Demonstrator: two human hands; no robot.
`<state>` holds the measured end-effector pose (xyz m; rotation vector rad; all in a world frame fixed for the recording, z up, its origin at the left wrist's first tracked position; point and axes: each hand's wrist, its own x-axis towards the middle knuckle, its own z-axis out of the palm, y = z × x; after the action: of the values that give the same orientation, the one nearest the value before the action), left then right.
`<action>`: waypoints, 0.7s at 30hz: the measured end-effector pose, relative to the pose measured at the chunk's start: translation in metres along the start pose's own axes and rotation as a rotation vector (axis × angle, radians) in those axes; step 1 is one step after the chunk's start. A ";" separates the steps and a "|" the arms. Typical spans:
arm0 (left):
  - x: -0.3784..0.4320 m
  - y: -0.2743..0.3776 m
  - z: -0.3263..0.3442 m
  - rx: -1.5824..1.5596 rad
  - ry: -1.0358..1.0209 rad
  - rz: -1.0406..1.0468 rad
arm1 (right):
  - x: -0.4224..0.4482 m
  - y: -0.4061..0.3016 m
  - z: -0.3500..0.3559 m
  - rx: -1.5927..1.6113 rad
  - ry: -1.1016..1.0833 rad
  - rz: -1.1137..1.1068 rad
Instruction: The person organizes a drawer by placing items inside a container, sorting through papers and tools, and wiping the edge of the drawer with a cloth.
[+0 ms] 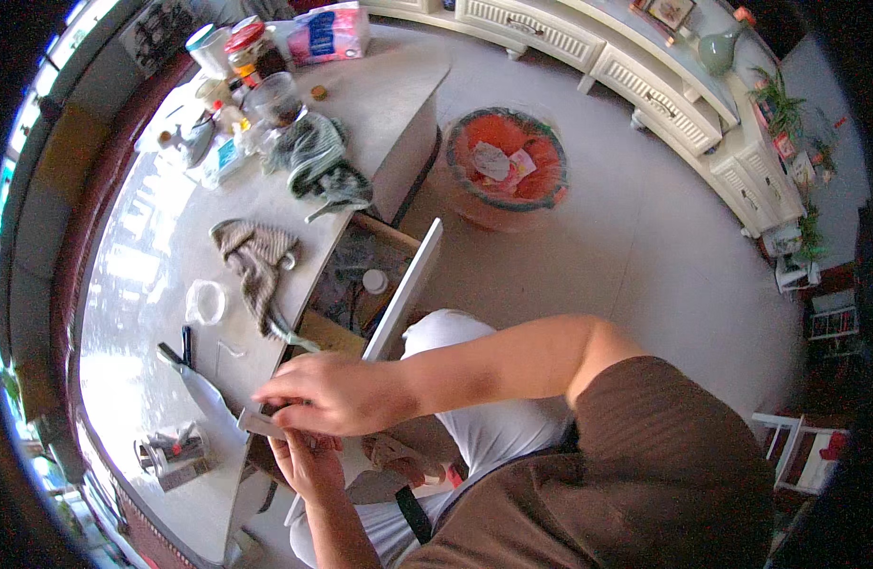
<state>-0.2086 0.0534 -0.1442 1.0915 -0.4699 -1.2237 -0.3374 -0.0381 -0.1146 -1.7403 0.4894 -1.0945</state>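
My right hand (330, 395) reaches in from the upper side, thumb and fingers closed about a small flat white piece (260, 424). My left hand (310, 466) grips the same piece from below, close against the right; the covered part is hidden. Just beyond it, at the table edge, lies a knife (212, 402) with a pale blade. A slim black-handled item (187, 344) lies beside the knife's handle. Farther up the table are a clear ring-shaped roll (207, 302) and a crumpled brown ribbed cloth (255, 259).
An open drawer (404, 288) juts out beside my knee, holding a white-capped container (375, 282) among loose items. A clear holder (172, 455) stands on the near tabletop. Grey-green cloth (319, 153), jars (255, 50) and a tissue pack (330, 34) crowd the far end. A red-lined bin (504, 160) stands on the floor.
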 end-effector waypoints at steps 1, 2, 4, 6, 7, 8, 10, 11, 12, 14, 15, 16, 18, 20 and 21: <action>-0.003 0.001 0.010 -0.115 0.016 -0.055 | -0.013 0.003 -0.025 -0.068 0.006 -0.054; -0.003 -0.001 0.018 -0.065 0.043 -0.068 | -0.028 0.006 -0.053 -0.171 0.064 -0.080; -0.006 -0.011 0.016 0.082 0.037 -0.040 | -0.063 0.028 -0.105 -0.444 0.222 -0.039; -0.006 -0.019 0.015 0.095 0.026 -0.063 | -0.101 0.063 -0.154 -0.797 0.344 0.108; -0.005 -0.021 0.018 0.011 0.059 -0.119 | -0.123 0.085 -0.179 -0.950 0.327 0.237; -0.005 -0.027 0.010 0.175 0.076 -0.124 | -0.148 0.111 -0.199 -1.109 0.383 0.302; -0.002 -0.034 0.006 0.301 0.088 -0.127 | -0.178 0.135 -0.232 -1.182 0.328 0.615; 0.000 -0.038 0.006 0.363 0.086 -0.132 | -0.191 0.151 -0.247 -1.396 0.224 0.781; 0.002 -0.041 0.003 0.352 0.057 -0.154 | -0.195 0.156 -0.258 -1.459 0.197 0.875; 0.005 -0.044 0.004 0.348 0.027 -0.181 | -0.192 0.159 -0.279 -1.390 0.074 1.047; 0.005 -0.046 0.006 0.336 0.034 -0.190 | -0.190 0.160 -0.283 -1.355 0.004 1.146; 0.006 -0.048 0.008 0.323 0.040 -0.198 | -0.189 0.160 -0.285 -1.350 0.004 1.150; 0.006 -0.049 0.009 0.317 0.050 -0.206 | -0.186 0.161 -0.285 -1.312 -0.142 1.224; 0.008 -0.051 0.011 0.340 0.011 -0.204 | -0.227 0.196 -0.273 -1.361 0.092 1.120; 0.009 -0.052 0.011 0.351 0.000 -0.205 | -0.245 0.209 -0.261 -1.400 0.311 0.996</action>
<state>-0.2412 0.0434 -0.1861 1.4663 -0.5993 -1.3510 -0.6509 -0.0860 -0.3808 -1.8732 2.4039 -0.1493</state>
